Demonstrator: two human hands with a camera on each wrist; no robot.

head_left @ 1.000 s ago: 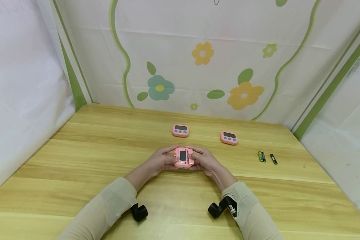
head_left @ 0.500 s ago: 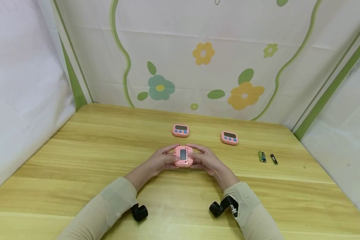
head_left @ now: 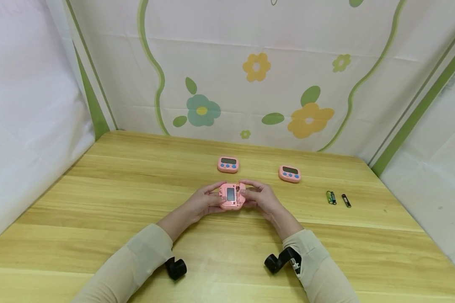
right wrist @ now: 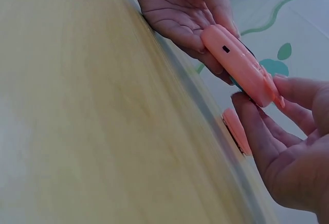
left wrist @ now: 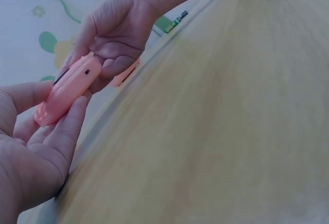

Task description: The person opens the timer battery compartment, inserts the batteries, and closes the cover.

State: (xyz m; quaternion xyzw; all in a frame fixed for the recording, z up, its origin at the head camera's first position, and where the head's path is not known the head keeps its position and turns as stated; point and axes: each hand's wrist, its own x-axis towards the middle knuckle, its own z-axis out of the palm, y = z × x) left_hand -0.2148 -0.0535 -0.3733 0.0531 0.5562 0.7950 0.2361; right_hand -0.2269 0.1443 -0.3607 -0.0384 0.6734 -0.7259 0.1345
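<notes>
A pink digital timer (head_left: 227, 203) is held above the table, its back with a dark rectangle facing up. My left hand (head_left: 204, 202) grips its left side, thumb on the back and fingers beneath. At the right edge, a narrow slot (head_left: 238, 189) in the back lies uncovered; whether a battery is in it is too small to tell. My right hand (head_left: 263, 199) has its thumb on a small pink battery cover (right wrist: 274, 91), which stands tilted off the timer's edge, with fingertips against the timer's underside. The left wrist view shows the timer (left wrist: 67, 90) edge-on between both hands.
Two more pink timers with blue buttons lie face up behind the hands, one timer (head_left: 228, 164) in the middle and another timer (head_left: 290, 174) to the right. Two batteries (head_left: 331, 198) lie side by side at the right, near a single dark battery (head_left: 346, 200).
The right thumb has shifted rightward with the cover, and the slot at the timer's right side now shows. The left hand keeps its grip; the other timers and batteries have not moved.
</notes>
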